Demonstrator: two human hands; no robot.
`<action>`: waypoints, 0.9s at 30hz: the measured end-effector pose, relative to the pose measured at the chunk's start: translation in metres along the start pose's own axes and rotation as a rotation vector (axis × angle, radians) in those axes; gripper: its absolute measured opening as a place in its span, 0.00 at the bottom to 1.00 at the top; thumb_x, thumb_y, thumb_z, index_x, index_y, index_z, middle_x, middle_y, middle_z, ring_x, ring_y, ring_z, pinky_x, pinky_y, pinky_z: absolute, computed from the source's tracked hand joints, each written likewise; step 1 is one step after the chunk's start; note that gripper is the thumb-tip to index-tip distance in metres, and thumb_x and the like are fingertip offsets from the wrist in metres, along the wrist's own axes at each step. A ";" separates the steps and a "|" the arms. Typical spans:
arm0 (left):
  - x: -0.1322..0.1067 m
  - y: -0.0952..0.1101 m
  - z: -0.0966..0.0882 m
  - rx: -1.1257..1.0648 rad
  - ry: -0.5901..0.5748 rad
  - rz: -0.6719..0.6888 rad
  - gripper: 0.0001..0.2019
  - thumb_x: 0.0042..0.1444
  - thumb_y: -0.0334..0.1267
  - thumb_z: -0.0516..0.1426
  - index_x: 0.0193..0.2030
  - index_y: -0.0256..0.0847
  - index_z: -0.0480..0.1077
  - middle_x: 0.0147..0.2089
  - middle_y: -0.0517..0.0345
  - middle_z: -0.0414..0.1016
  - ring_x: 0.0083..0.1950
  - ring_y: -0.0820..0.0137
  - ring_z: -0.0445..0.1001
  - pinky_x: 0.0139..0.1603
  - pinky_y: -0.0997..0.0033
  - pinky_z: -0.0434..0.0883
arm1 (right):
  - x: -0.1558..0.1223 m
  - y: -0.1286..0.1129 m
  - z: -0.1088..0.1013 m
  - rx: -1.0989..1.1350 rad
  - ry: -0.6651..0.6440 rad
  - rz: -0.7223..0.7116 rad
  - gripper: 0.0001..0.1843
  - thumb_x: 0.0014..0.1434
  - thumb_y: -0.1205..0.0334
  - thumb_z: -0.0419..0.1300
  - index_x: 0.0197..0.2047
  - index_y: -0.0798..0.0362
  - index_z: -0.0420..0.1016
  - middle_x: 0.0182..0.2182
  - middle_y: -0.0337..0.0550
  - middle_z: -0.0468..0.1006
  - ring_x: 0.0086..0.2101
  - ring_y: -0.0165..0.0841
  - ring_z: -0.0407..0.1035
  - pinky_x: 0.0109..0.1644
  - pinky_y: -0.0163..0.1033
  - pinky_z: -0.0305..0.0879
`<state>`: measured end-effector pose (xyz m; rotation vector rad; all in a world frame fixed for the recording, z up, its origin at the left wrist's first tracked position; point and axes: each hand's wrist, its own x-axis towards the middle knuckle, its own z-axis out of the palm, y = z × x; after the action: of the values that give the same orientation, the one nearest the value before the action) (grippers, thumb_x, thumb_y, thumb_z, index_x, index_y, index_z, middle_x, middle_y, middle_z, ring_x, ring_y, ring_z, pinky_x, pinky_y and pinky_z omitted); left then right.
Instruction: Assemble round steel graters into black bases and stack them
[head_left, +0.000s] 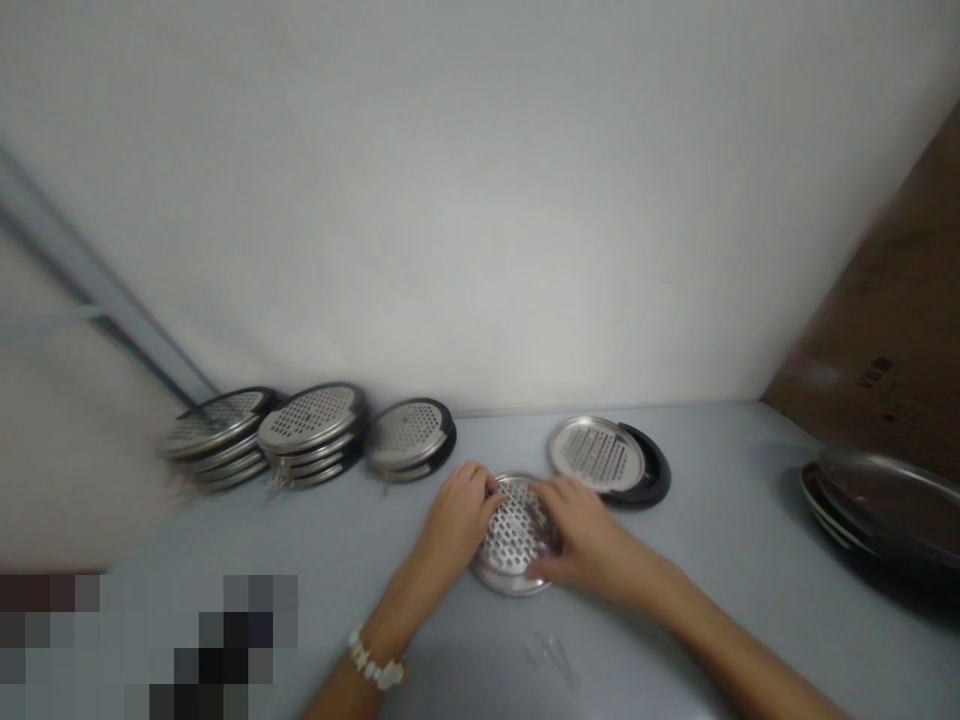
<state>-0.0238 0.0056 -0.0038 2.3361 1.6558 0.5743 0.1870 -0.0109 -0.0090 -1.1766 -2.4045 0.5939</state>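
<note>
A round metal grater disc (514,535) with rows of raised holes lies on the grey table in front of me. My left hand (471,495) holds its upper left edge, fingers bent over the rim. From the right, my right hand (581,530) grips the same disc, thumb near the lower rim and fingers on the upper right part. Just behind, another round grater (596,452) rests partly on a black ring-shaped holder (651,480). Nearer me lie thin clear loops (551,655), too faint to name.
Along the wall at left stand stacks of round graters with black edges (311,420), (217,430) and a lower stack (409,435). At right are dark round pieces with metal rims (885,510). A cardboard box (892,330) stands behind them on the grey table (750,540).
</note>
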 end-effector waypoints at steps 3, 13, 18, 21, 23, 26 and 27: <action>0.001 0.000 0.001 0.000 -0.003 -0.009 0.03 0.62 0.33 0.54 0.37 0.39 0.68 0.42 0.52 0.72 0.48 0.62 0.71 0.55 0.60 0.67 | 0.002 0.001 0.001 -0.032 0.004 -0.025 0.43 0.46 0.55 0.75 0.62 0.54 0.65 0.54 0.52 0.70 0.55 0.48 0.61 0.60 0.54 0.57; 0.001 -0.011 -0.003 -0.100 0.000 0.007 0.19 0.56 0.18 0.45 0.42 0.39 0.73 0.45 0.50 0.75 0.49 0.66 0.73 0.56 0.65 0.69 | -0.001 -0.009 -0.013 -0.198 0.005 -0.273 0.14 0.60 0.60 0.66 0.49 0.52 0.74 0.47 0.49 0.75 0.49 0.42 0.67 0.52 0.47 0.64; 0.001 -0.013 -0.005 -0.095 0.004 -0.030 0.19 0.57 0.19 0.46 0.46 0.38 0.73 0.47 0.49 0.76 0.50 0.65 0.74 0.56 0.64 0.69 | 0.000 -0.005 -0.009 -0.331 0.042 -0.383 0.05 0.62 0.67 0.61 0.43 0.52 0.74 0.40 0.45 0.76 0.43 0.39 0.68 0.46 0.44 0.63; 0.003 -0.014 -0.005 -0.068 0.022 -0.062 0.18 0.58 0.20 0.47 0.49 0.35 0.71 0.48 0.47 0.76 0.51 0.64 0.74 0.57 0.64 0.68 | 0.000 -0.005 -0.007 -0.378 0.069 -0.411 0.07 0.61 0.70 0.62 0.43 0.53 0.73 0.40 0.45 0.76 0.42 0.40 0.68 0.45 0.44 0.62; 0.003 -0.015 -0.003 -0.061 0.028 -0.078 0.17 0.59 0.21 0.47 0.48 0.35 0.72 0.48 0.46 0.76 0.51 0.63 0.74 0.57 0.63 0.68 | 0.000 -0.005 -0.007 -0.399 0.076 -0.404 0.07 0.61 0.71 0.61 0.43 0.53 0.73 0.40 0.45 0.76 0.42 0.40 0.67 0.44 0.44 0.63; 0.003 -0.017 0.000 -0.058 0.037 -0.086 0.16 0.60 0.23 0.47 0.47 0.35 0.72 0.46 0.47 0.77 0.51 0.63 0.74 0.56 0.63 0.68 | 0.000 -0.005 -0.006 -0.424 0.090 -0.368 0.09 0.61 0.73 0.60 0.44 0.54 0.73 0.42 0.47 0.75 0.42 0.41 0.67 0.45 0.45 0.64; 0.003 -0.017 0.000 -0.057 0.039 -0.088 0.16 0.61 0.23 0.47 0.47 0.35 0.72 0.46 0.47 0.77 0.50 0.63 0.74 0.56 0.63 0.68 | 0.000 -0.005 -0.006 -0.427 0.094 -0.352 0.10 0.60 0.75 0.59 0.44 0.54 0.73 0.42 0.48 0.75 0.42 0.41 0.67 0.45 0.45 0.64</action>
<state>-0.0377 0.0143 -0.0105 2.2142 1.7259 0.6442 0.1867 -0.0125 -0.0015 -0.8659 -2.6425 -0.0877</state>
